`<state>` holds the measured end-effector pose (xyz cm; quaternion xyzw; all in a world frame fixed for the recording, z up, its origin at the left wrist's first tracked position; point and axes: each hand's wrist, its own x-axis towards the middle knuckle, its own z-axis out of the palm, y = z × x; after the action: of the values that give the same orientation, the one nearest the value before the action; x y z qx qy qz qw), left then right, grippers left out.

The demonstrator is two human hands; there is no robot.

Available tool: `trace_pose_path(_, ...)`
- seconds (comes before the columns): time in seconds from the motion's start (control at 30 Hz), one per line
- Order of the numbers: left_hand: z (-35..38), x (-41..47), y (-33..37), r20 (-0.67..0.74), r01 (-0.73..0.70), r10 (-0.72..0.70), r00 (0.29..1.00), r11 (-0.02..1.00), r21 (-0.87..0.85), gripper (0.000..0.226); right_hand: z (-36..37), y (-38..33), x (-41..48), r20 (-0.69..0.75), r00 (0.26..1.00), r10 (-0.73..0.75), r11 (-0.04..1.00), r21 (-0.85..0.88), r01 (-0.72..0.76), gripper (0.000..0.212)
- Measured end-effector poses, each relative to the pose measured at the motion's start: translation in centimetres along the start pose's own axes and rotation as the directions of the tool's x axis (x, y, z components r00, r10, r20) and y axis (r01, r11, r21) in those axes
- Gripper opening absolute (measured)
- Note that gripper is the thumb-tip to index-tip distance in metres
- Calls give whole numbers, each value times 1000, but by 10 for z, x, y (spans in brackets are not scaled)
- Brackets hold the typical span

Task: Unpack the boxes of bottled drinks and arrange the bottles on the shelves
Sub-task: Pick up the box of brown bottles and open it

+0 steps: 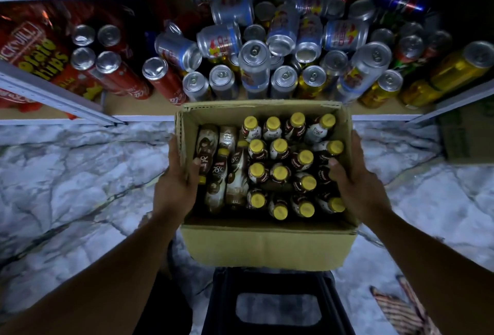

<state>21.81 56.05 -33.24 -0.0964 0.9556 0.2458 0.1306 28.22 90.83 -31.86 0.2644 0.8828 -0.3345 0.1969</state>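
An open cardboard box [267, 243] is in the middle of the head view, just in front of a low shelf [133, 111]. It holds several brown drink bottles with yellow caps [279, 173], most upright, a few lying on their sides at the left [219, 182]. My left hand [176, 182] grips the box's left wall, thumb curled inside over the rim. My right hand [355, 182] grips the right wall the same way.
The shelf is crowded with cans: red cola cans [123, 78] at left, silver energy cans [254, 67], some toppled, gold cans [454, 67] at right. A chips bag [40, 51] sits far left. A black plastic stool [278, 305] is below the box on a marble floor [80, 187].
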Motion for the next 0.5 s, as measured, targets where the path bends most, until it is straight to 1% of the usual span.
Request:
trace_pose_path(0.1,6,9,-7,-15,-22,22,1000,1000,0,76,10,6,6,-111,994,-10,1000,-26,7,73)
trace_pose_path(0.23,5,22,-8,1,-24,24,1000,1000,2,77,15,2,10,-172,984,-35,999,-3,35,71)
trace_pose_path(0.33,5,27,-11,-10,-43,43,999,999,1,82,15,1,13,-182,983,-12,1000,1,13,72)
trace_pose_path(0.43,4,25,-8,29,-43,43,999,999,-5,84,14,2,11,-167,986,-17,1000,7,19,72)
trace_pose_path(0.47,4,25,-6,25,-39,38,999,999,14,82,13,2,10,-156,988,-20,1000,11,22,71)
trace_pose_path(0.5,4,25,-5,-11,-49,50,999,997,61,81,12,2,10,-151,988,-28,999,26,32,70)
